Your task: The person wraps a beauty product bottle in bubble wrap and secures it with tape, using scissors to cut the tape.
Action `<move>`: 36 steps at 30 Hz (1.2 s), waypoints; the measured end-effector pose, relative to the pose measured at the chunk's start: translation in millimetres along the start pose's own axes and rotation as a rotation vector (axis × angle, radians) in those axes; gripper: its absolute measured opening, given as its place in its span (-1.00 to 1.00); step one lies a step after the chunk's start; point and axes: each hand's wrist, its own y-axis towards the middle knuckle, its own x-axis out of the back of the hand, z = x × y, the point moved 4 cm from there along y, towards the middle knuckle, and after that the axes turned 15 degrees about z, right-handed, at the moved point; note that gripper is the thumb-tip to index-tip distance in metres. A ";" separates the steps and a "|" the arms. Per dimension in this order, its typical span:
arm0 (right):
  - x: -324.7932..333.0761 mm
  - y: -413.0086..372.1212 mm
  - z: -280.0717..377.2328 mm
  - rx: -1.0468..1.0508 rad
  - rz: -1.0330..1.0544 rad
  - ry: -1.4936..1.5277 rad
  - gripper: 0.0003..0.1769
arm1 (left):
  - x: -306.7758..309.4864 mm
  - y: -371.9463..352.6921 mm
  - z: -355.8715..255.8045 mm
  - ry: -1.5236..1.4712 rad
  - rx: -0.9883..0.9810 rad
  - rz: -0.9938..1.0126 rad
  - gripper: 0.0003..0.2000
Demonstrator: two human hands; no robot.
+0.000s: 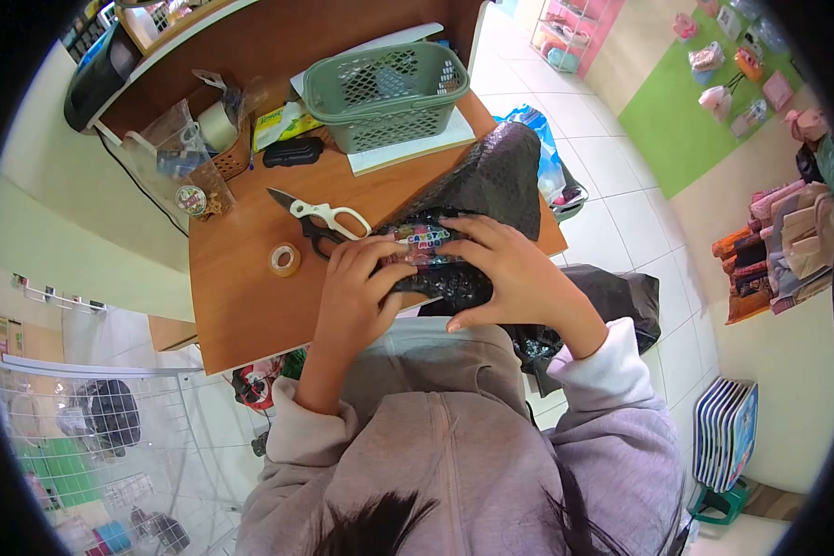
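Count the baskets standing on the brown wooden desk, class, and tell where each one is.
2. The green plastic lattice basket is at the back right, on a flat white sheet; the brown woven-look basket is back left, partly behind a clear plastic bag.

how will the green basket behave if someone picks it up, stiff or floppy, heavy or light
The basket looks stiff: its walls stand up without sagging. It is probably light for its size, since its thin walls are full of holes and little shows inside. Pushed instead, it might drag the white paper under it along.
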 end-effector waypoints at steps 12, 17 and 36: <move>-3.3 14.5 -36.9 -0.193 -0.089 0.228 -0.78 | -13.7 17.7 42.1 -0.488 0.273 -0.033 -0.73; -15.4 16.0 -51.6 -0.188 -0.221 0.325 -0.79 | -37.6 17.6 62.1 -0.795 0.384 -0.190 -0.64; -56.7 23.3 2.4 -0.029 -0.269 -0.262 -0.43 | -34.4 23.2 65.2 -0.718 0.423 -0.161 -0.66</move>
